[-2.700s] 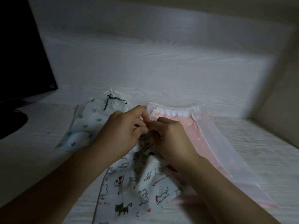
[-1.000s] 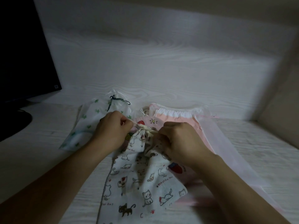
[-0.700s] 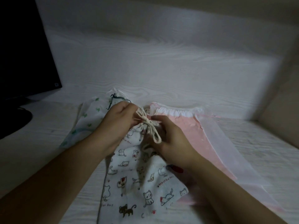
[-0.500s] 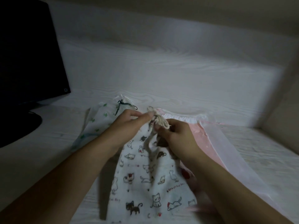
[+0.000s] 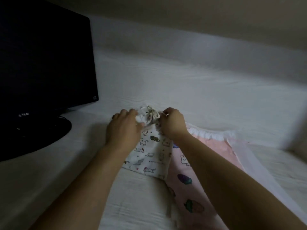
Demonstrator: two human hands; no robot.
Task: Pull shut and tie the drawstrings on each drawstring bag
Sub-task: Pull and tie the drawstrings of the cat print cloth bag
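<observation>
Small pale logo on monitor (image 5: 41, 63) bezel, blurred; bag prints illegible.

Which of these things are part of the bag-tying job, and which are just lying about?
Part of the job: cat-print bag, its cord, pink bag, left hand, right hand.

Lying about: monitor, its stand.

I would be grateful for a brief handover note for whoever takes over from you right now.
Left hand rests on the gathered top of the cat-print bag, fingers loosely curled; whether it grips is unclear. Right hand pinches at the bag's neck beside the cord.
Cat-print bag lies on the desk, overlapping the pink bag.
Done: cat-print bag cinched, cord apparently knotted.
Left: check that knot; the pink bag's mouth looks open.
</observation>
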